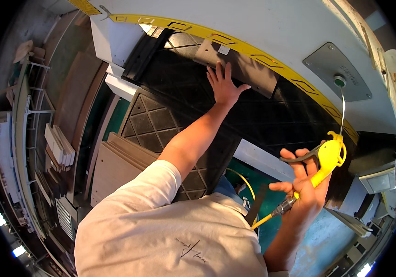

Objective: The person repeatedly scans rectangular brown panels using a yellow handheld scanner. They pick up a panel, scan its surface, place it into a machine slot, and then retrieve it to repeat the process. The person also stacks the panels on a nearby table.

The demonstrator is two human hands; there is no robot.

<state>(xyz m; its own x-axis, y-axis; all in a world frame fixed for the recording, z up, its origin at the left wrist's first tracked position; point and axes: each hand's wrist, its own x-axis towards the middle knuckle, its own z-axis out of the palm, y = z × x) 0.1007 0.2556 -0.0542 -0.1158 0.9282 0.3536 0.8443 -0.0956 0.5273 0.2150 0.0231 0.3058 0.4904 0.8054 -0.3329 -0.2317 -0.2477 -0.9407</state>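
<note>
My left hand reaches forward with fingers spread, lying at the near edge of a brown wooden panel. The panel rests on a dark ribbed mat surface beneath a yellow slotted strip, with a small white label on it. On the right, my right hand is wrapped round a yellow air blow gun, some fingers lifted off its dark lever. A thin metal nozzle points upward, its tip overlapping a green button in view; whether they touch I cannot tell. A yellow hose joins the gun's metal coupling.
The yellow slotted strip edges a pale machine housing. Stacked brown panels stand by my left arm. Racks and boards line the left side. A dark box-shaped part juts out at right.
</note>
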